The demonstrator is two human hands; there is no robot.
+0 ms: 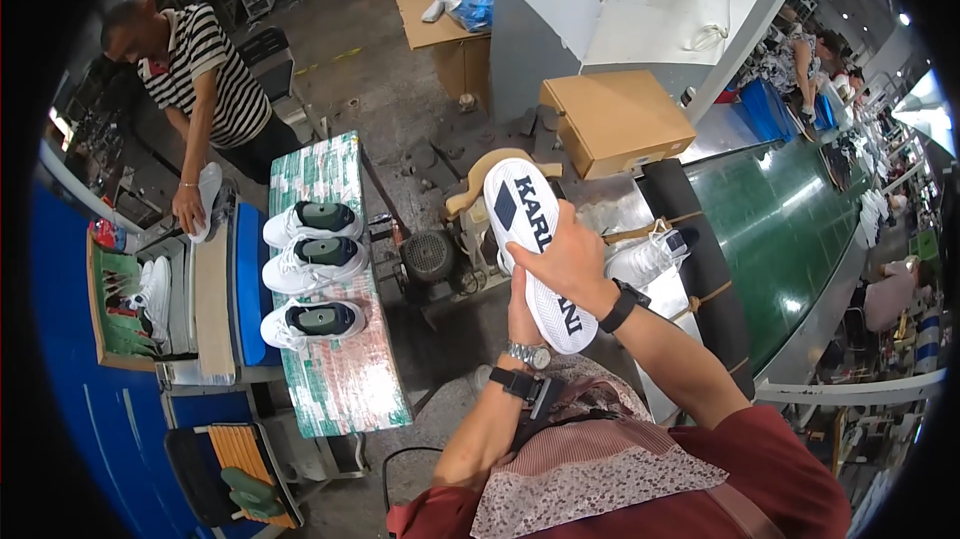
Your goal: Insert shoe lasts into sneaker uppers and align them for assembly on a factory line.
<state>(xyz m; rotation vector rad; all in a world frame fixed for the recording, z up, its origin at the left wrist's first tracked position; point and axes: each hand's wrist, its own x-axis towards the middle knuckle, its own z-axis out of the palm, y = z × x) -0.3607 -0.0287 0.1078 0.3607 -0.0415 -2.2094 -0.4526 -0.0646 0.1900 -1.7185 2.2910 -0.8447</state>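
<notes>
A white sneaker (518, 227) is held up in front of me, its white sole with dark lettering facing me. My right hand (568, 264) is closed round it, fingers and thumb lying across the sole. My left hand (522, 317) grips its left side lower down; part of that hand is hidden behind the shoe. Another white sneaker (645, 257) rests to the right of my right hand, on a metal surface beside a black roller. To my left, three white sneakers with dark green insides (318, 265) stand in a row on a tape-covered board (345, 379).
An electric motor (428, 255) and machine parts sit beyond my hands. A cardboard box (625, 124) stands at the far side, near a green conveyor belt (785, 249) on the right. At far left, a co-worker (215, 74) in a striped shirt handles a light-coloured shoe (208, 201).
</notes>
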